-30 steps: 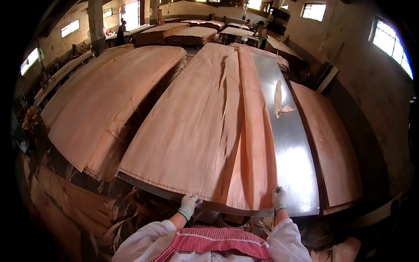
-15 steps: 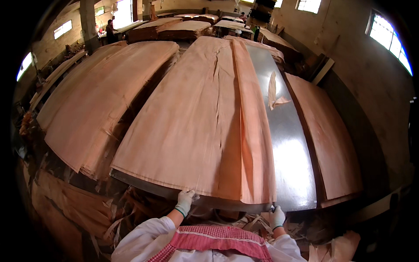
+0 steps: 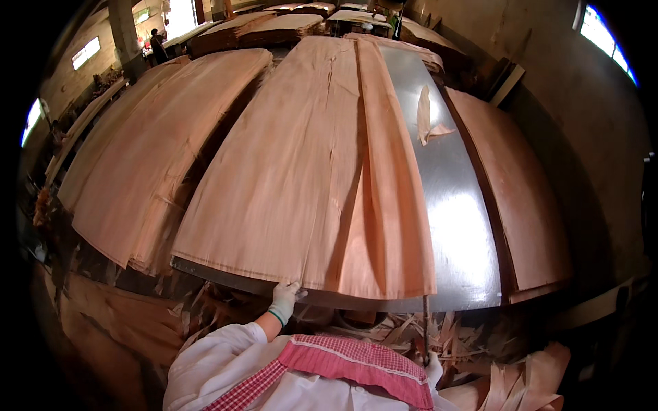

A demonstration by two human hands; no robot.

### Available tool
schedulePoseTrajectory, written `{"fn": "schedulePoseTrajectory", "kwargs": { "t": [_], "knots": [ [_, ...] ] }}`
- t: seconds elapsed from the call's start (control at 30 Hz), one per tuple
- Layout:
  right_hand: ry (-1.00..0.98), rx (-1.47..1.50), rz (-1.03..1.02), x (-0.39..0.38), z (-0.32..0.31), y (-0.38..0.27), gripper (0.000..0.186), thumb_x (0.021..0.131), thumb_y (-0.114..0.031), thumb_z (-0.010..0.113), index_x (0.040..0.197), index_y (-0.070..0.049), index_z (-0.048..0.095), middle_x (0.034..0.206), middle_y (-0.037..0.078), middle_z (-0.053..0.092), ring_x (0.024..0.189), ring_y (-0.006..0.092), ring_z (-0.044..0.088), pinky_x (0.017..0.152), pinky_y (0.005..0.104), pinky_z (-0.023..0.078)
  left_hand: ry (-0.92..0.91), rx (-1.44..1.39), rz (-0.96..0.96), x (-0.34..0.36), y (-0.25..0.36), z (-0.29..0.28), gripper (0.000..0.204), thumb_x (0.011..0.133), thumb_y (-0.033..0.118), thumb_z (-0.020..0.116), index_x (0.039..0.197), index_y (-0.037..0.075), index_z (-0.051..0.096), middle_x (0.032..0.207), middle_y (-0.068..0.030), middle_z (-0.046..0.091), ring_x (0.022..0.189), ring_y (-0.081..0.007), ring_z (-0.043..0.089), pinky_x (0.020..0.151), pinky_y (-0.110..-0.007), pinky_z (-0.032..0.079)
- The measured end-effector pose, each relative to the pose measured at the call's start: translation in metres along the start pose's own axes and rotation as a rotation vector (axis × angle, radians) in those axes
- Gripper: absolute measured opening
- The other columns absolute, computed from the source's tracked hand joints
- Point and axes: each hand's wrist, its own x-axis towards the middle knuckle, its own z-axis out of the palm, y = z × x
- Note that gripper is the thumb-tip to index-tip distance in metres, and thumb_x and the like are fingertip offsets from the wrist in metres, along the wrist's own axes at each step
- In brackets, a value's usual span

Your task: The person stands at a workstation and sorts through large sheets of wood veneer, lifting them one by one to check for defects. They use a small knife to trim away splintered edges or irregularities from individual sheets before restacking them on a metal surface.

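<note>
Pale reddish-brown wood veneer makes up the broad sheet (image 3: 274, 178) we see directly ahead of our left hand (image 3: 284, 301). Its long axis runs away from us, one short end toward our hands and the other far ahead, with a raised fold (image 3: 394, 226) along its right side, ahead of our right hand (image 3: 433, 370). Our left hand, gloved in white, has its fingers bent at the near edge, touching the sheet; we cannot tell whether it grips. Our right hand is half hidden by the apron (image 3: 356, 356), so we cannot tell how far open it is; a thin dark strip (image 3: 425, 329) reaches from the sheet's near right corner down to it. Ahead of that hand, the shiny metal surface (image 3: 469, 253) shows beside the sheet.
</note>
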Motion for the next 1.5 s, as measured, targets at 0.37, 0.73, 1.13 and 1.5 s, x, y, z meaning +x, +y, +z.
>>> {"fn": "schedulePoseTrajectory", "kwargs": {
  "t": [0.37,0.73,1.13,1.5],
  "knots": [
    [0.022,-0.11,-0.054,0.049,-0.002,0.0,0.017,0.079,-0.017,0.067,0.085,-0.005,0.056,0.07,0.016,0.059,0.068,0.0382,0.06,0.061,0.0441,0.047,-0.016,0.077,0.005,0.007,-0.003,0.001,0.011,0.092,0.002,0.055,0.102,-0.002,0.054,0.092,-0.0107,0.061,0.077,-0.0232,0.066,0.066,-0.034,0.061],
    [0.059,-0.004,-0.014,0.136,0.027,-0.011,0.02,0.083,-0.022,0.067,0.091,-0.006,0.06,0.076,0.016,0.065,0.073,0.0376,0.063,0.065,0.0444,0.048,0.025,0.108,0.048,0.004,-0.005,0.012,0.009,0.092,0.002,0.055,0.1,-0.002,0.055,0.09,-0.0113,0.062,0.075,-0.0245,0.067,0.062,-0.034,0.06],
    [0.144,-0.36,0.056,0.116,-0.062,0.08,0.018,0.083,-0.022,0.063,0.091,-0.007,0.059,0.076,0.019,0.064,0.073,0.0394,0.062,0.066,0.0476,0.049,0.037,0.107,0.044,0.007,-0.004,0.004,0.01,0.092,0.001,0.055,0.1,-0.004,0.055,0.092,-0.0114,0.061,0.075,-0.0234,0.066,0.062,-0.032,0.061],
    [0.042,0.159,-0.079,0.121,0.008,-0.006,0.019,0.086,-0.022,0.063,0.093,-0.005,0.061,0.077,0.019,0.065,0.071,0.0404,0.062,0.064,0.0444,0.049,-0.001,0.186,0.05,0.006,-0.007,0.009,0.013,0.093,0.005,0.056,0.105,0.0,0.058,0.092,-0.0101,0.063,0.073,-0.0214,0.066,0.063,-0.035,0.06]
  ]
}}
